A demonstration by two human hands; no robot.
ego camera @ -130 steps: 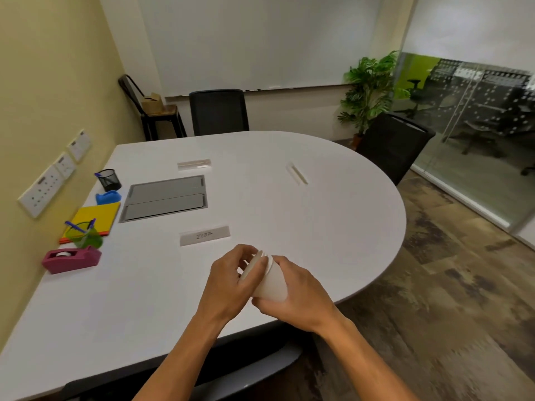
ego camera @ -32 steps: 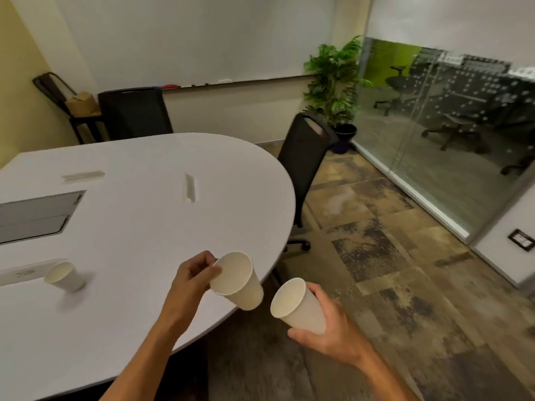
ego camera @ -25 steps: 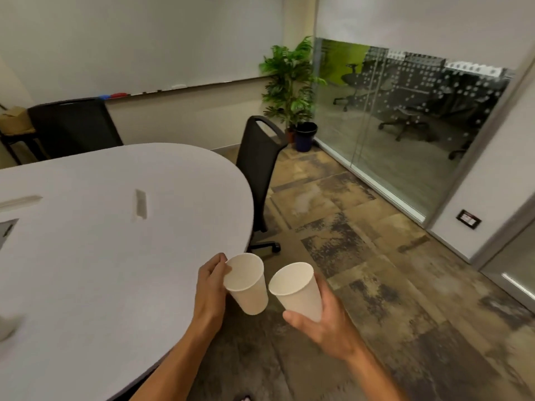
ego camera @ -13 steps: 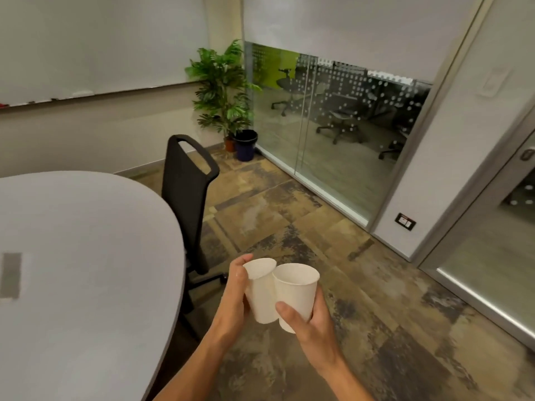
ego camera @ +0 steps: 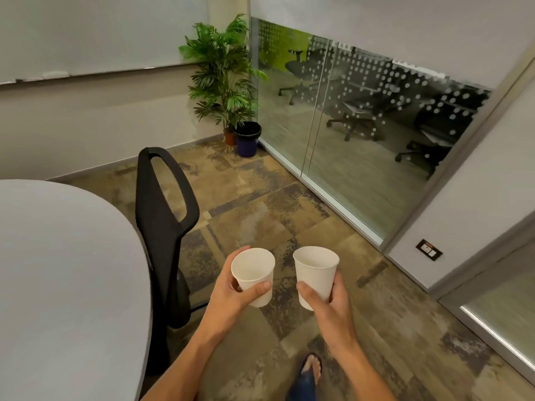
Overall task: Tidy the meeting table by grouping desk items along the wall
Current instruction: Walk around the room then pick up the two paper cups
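Item: two white paper cups, empty so far as their mouths show, being carried off the tabletop (ego camera: 58,270).

Left hand (ego camera: 231,290): being kept curled around the left cup (ego camera: 254,279), thumb across the near wall, fingers behind. Right hand (ego camera: 330,299): being kept curled around the right cup (ego camera: 315,273) in the same way. Both cups are being held upright over the floor (ego camera: 260,204), near each other but apart, to the right of the black chair (ego camera: 165,227).

Handling, as judged: thin paper walls are being gripped, so light pressure low on the body is being advised to avoid crushing the rims. A black bin (ego camera: 247,137) beside the potted plant (ego camera: 223,76) is probably being headed for; the cups could be nested first, freeing one hand.

Not determinable: the wall side of the tabletop and the grouped desk items are being cut off at the left edge. The bin's contents cannot be told. Behind the glass partition (ego camera: 362,125), only office chairs are being made out through dots and reflections. One sandalled foot (ego camera: 311,369) is partly showing at the bottom.
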